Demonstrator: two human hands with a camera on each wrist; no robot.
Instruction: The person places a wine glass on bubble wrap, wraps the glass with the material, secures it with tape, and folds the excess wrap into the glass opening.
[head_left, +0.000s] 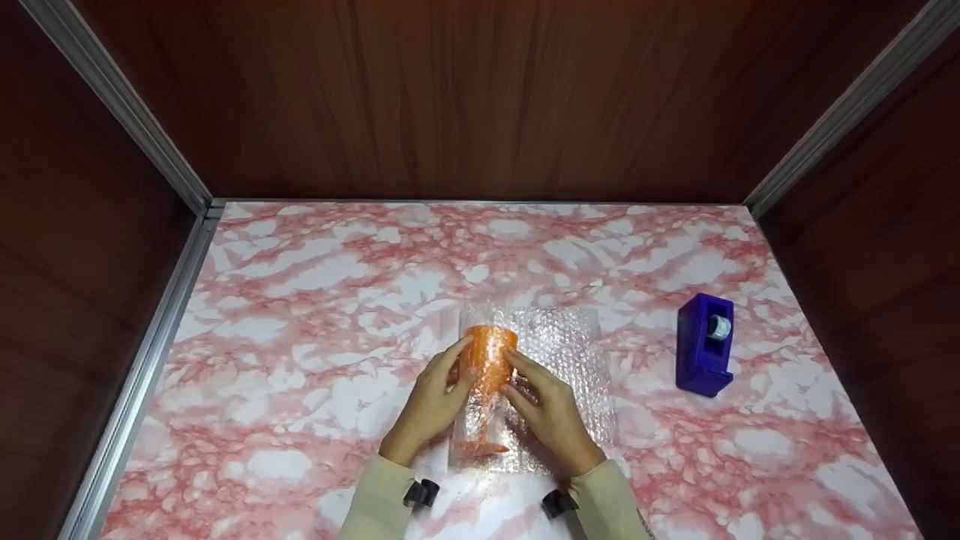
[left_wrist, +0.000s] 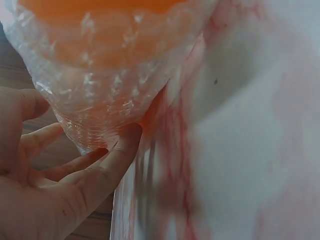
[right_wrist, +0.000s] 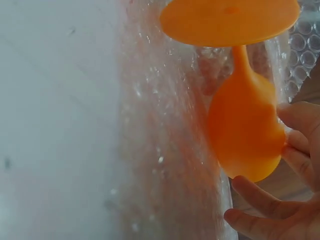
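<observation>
An orange plastic wine glass (head_left: 491,346) lies on its side on a sheet of bubble wrap (head_left: 574,367), its bowl pointing away from me and its foot toward me. Part of the wrap folds over the glass from the left; in the left wrist view this clear layer (left_wrist: 100,75) covers the orange. My left hand (head_left: 433,396) holds the wrapped left side of the bowl. On the other side my right hand (head_left: 553,409) grips the bowl with thumb and fingers. The right wrist view shows the stem and bowl (right_wrist: 245,127) from the near end.
A purple tape dispenser (head_left: 696,349) with a clear roll of tape (head_left: 718,328) stands to the right on the pink-and-white marbled table (head_left: 300,315). Dark wood panels (head_left: 480,97) with metal edging enclose the table at the back and sides.
</observation>
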